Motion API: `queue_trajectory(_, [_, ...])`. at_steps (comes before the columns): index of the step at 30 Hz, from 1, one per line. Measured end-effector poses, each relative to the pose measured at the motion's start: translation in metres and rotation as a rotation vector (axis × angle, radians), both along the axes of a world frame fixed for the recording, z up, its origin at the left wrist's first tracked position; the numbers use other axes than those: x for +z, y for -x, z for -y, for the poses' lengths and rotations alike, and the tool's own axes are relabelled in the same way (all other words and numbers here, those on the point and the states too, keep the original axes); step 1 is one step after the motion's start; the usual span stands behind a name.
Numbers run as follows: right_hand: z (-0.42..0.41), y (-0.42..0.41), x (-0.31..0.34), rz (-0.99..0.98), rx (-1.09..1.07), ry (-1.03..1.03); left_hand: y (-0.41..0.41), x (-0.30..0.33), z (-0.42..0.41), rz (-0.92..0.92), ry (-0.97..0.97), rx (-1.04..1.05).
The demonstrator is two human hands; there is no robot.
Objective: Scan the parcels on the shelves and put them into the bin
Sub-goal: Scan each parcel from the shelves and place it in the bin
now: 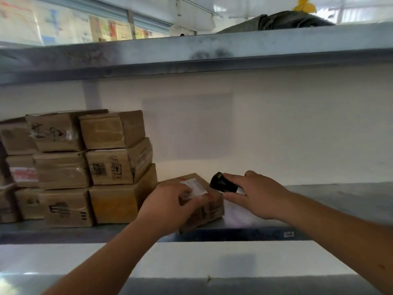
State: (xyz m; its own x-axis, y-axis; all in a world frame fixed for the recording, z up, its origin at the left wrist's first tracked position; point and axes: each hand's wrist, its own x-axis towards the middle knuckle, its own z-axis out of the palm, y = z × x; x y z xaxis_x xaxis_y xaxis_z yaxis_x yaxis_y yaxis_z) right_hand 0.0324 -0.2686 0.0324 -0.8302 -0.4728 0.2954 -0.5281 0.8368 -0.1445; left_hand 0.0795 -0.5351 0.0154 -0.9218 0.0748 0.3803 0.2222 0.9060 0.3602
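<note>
Parcel (209, 201) on shelf (319, 199) edge beside stack (85, 167) | gripped by left hand (170, 206) | scanner (222, 184) held in right hand (258, 194) | label (194, 188) should be kept uncovered, scanner aimed squarely | bin unseen

Grey metal shelf (319, 201), running the full width. At nine o'clock, stacked brown cardboard boxes (85, 167), three high against the white back wall. At centre, touching the stack's bottom box, one small labelled parcel (209, 201) at the front lip.
</note>
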Motion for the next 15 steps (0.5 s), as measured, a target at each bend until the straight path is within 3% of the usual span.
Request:
queue_trajectory(3, [-0.009, -0.013, 0.006, 0.011, -0.039, 0.042, 0.008, 0.001, 0.004, -0.085, -0.231, -0.108])
queue_trajectory(8, [-0.018, -0.034, 0.013, 0.032, -0.150, 0.038, 0.026, -0.003, 0.009, -0.069, 0.073, -0.164])
queue_trajectory(12, [-0.014, -0.056, 0.012, 0.068, -0.197, 0.029, 0.032, 0.000, 0.005, 0.189, 0.052, -0.137])
queue_trajectory(15, [-0.012, -0.068, 0.014, 0.045, -0.261, -0.012, 0.034, 0.000, -0.003, 0.180, 0.041, -0.068])
